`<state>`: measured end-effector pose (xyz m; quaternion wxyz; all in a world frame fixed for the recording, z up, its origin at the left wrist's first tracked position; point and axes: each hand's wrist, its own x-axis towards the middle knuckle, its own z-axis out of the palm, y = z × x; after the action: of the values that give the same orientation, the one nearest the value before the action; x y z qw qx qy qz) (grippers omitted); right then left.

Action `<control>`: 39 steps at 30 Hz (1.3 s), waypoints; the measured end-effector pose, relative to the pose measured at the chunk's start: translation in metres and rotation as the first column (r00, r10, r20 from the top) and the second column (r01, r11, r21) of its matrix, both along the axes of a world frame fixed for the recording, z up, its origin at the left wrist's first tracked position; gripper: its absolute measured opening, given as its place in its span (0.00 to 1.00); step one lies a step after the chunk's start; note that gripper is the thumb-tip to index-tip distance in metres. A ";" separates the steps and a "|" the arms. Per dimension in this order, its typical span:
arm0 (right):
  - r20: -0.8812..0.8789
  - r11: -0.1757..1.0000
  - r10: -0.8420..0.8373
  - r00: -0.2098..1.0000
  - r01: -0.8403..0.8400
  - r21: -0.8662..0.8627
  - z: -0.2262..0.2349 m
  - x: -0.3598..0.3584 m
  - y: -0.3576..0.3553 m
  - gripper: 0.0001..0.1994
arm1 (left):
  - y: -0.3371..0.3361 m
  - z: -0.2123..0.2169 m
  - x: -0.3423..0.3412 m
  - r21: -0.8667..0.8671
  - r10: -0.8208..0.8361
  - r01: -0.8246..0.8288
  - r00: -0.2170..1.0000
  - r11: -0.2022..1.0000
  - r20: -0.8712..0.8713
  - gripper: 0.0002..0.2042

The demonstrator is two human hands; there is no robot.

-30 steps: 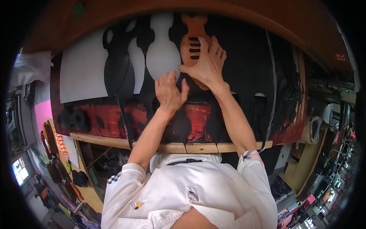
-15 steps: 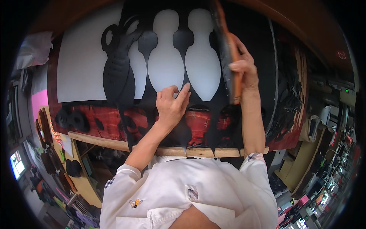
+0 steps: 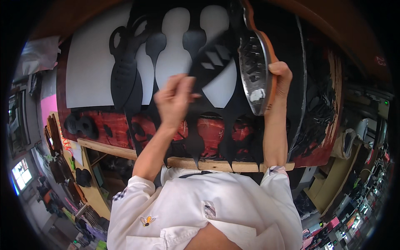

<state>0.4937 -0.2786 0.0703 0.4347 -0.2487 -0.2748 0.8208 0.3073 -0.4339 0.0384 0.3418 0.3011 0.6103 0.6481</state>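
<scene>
The left hand (image 3: 174,99), blurred, seems closed on the near end of a slotted black piece (image 3: 208,74), which slants away and rightward over the white cutout (image 3: 221,95). Right of that cutout, the right hand (image 3: 281,77) grips a cutter (image 3: 253,68) tipped on edge, its long axis running away from the person. The left hand, just left of the cutout, is nearer the piece.

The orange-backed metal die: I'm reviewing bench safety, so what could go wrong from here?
The right hand holds the die tilted up; if its grip slipped, the die might topple and mark the black sheet. The slotted black piece in the left hand appears close to the die's metal side, so it could snag.
</scene>
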 end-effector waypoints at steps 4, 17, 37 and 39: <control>0.344 0.963 -0.134 0.929 0.041 0.265 0.003 0.013 -0.005 0.47 | -0.050 0.002 -0.073 -0.095 0.363 -0.410 0.876 0.907 -0.317 0.06; 0.702 0.569 -0.708 0.080 -0.524 0.634 -0.042 -0.008 0.006 0.49 | 0.012 -0.007 0.057 -0.075 -0.266 0.343 0.553 0.936 -0.789 0.34; 0.630 0.348 -0.671 0.390 -0.586 0.732 -0.072 0.051 -0.148 0.14 | 0.156 -0.044 0.064 0.125 0.002 0.223 0.483 0.967 -0.876 0.35; 0.689 0.456 -0.629 0.362 -0.546 0.703 -0.077 0.040 -0.128 0.17 | 0.177 -0.043 0.055 0.142 0.047 0.169 0.471 0.975 -0.881 0.40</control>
<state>0.5337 -0.4068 -0.0064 0.2792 -0.4047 -0.8404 0.2281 0.3620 -0.2566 -0.0047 -0.0306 0.6465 0.6161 0.4489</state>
